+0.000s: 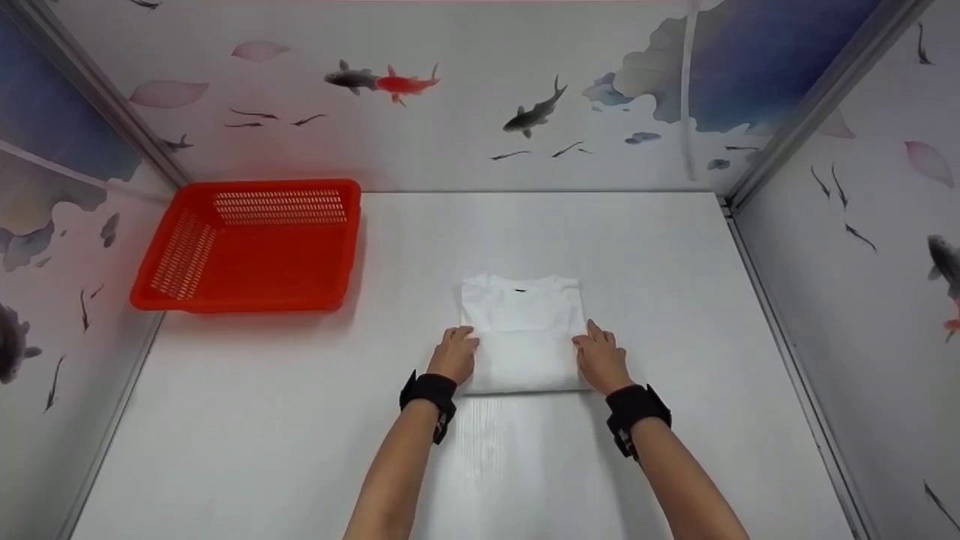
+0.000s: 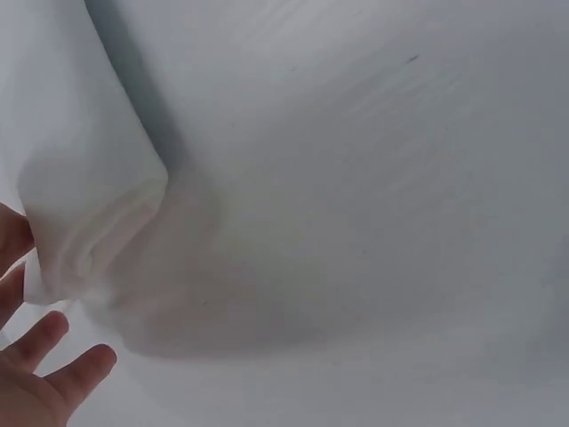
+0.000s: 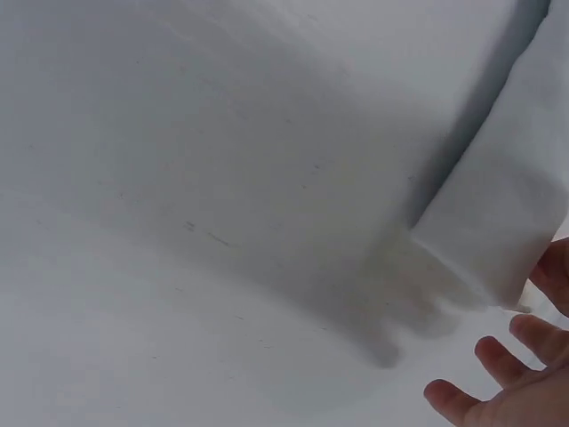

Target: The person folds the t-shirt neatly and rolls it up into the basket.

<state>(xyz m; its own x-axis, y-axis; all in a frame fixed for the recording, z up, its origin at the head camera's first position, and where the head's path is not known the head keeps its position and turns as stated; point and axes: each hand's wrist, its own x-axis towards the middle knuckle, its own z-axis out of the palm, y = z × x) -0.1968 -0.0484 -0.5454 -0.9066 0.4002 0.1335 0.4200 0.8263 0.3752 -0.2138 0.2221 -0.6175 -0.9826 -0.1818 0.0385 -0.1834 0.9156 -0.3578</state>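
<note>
A white T-shirt (image 1: 529,360), folded into a compact rectangle, lies on the table with its collar and small dark label at the far end. Its lower part is folded up over the front. My left hand (image 1: 455,354) pinches the left side at that fold. In the left wrist view, the layered edge of the T-shirt (image 2: 98,205) shows between thumb and fingers, the other fingers spread. On the opposite side, my right hand (image 1: 602,357) pinches the right edge. The right wrist view shows the T-shirt's corner (image 3: 498,222) by the thumb and index finger.
A red plastic basket (image 1: 274,274) with slotted walls stands at the back left of the white table (image 1: 645,247). Printed panels with fish enclose the table at the back (image 1: 465,150), left and right. Black bands circle both wrists.
</note>
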